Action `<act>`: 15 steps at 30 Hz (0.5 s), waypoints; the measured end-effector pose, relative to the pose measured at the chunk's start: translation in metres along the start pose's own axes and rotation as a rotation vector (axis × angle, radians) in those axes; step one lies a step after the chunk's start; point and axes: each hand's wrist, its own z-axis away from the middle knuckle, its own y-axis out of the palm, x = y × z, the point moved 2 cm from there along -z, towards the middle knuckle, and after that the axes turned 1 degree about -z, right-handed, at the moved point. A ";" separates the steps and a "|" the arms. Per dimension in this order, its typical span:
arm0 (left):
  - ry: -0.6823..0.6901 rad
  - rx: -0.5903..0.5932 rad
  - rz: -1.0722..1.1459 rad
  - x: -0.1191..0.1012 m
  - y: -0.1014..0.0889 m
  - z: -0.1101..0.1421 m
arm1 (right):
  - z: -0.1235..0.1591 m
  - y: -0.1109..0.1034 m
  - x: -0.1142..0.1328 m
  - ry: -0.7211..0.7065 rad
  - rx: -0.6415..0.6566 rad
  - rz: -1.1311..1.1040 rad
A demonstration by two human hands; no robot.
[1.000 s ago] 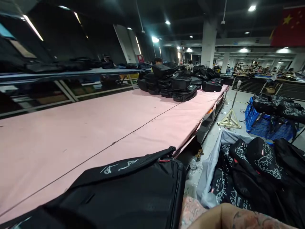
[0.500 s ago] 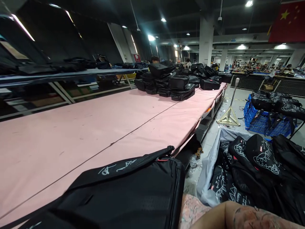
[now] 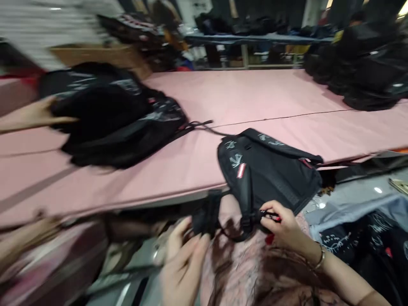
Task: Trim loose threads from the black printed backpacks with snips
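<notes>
A black backpack (image 3: 274,174) with white line prints lies across the front edge of the pink-covered table (image 3: 204,165), its lower part toward my lap. One shoulder strap (image 3: 245,191) hangs down to a buckle between my hands. My left hand (image 3: 185,267), blurred, is closed on a bunched length of black webbing (image 3: 207,212). Beside the buckle, my right hand (image 3: 283,225) pinches a small black item (image 3: 270,215) with a red end; its kind is unclear.
At the left, another person's hand (image 3: 41,117) touches a black printed bag (image 3: 117,114) on the table. A cardboard box (image 3: 102,55) stands behind it. Stacked black bags (image 3: 366,68) occupy the far right. Below right, a grey-lined bin (image 3: 331,212) holds more printed bags.
My view has swung left and down. Both hands now show at the backpack's strap, and the co-worker with another bag has come into view. The backpack appears further right in the picture.
</notes>
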 end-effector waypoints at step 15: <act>-0.237 -0.019 0.165 0.031 0.037 0.017 | -0.010 0.025 0.021 -0.159 0.039 -0.071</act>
